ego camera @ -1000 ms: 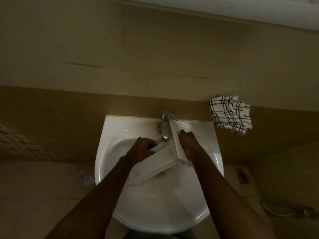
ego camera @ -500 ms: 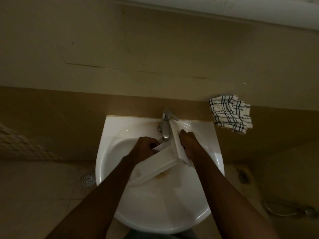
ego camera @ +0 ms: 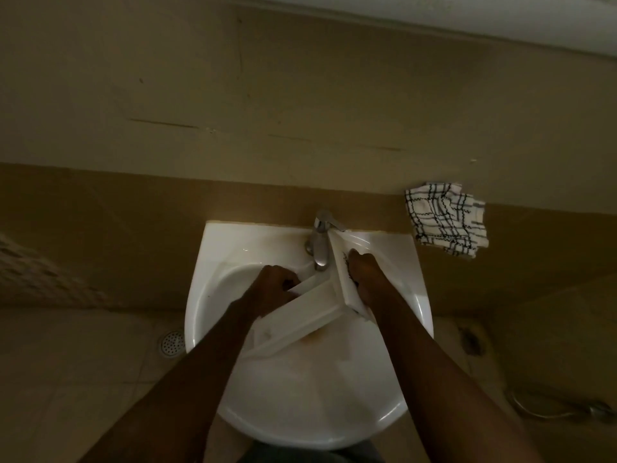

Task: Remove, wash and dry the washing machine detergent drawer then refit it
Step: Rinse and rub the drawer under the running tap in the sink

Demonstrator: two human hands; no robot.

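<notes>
One white detergent drawer (ego camera: 300,315) is held over the bowl of one white washbasin (ego camera: 213,262), just under the single chrome tap (ego camera: 320,242). The drawer lies slanted: its long body runs from the near left up to the far right, where its flat front panel stands on edge just beside the tap spout. The dim light hides whether water is running.

Two bare hands hold the drawer, one on each side. The left hand (ego camera: 273,285) is on the far left side of the body, its fingers curled over the drawer's upper edge in a grip. The right hand (ego camera: 365,272) lies against the right face of the front panel, with its thumb at the panel's far end and its fingers wrapped around it. Both forearms reach in from the near edge.

One small orange-brown stain (ego camera: 315,335) shows on the basin floor just below the drawer.

One white cloth with dark checks (ego camera: 445,218) sits crumpled on the tiled ledge to the right of the basin, well apart from the hands. One round floor drain (ego camera: 171,342) shows on the left of the basin, and one hose with a spray head (ego camera: 567,411) lies on the floor at the near right.
</notes>
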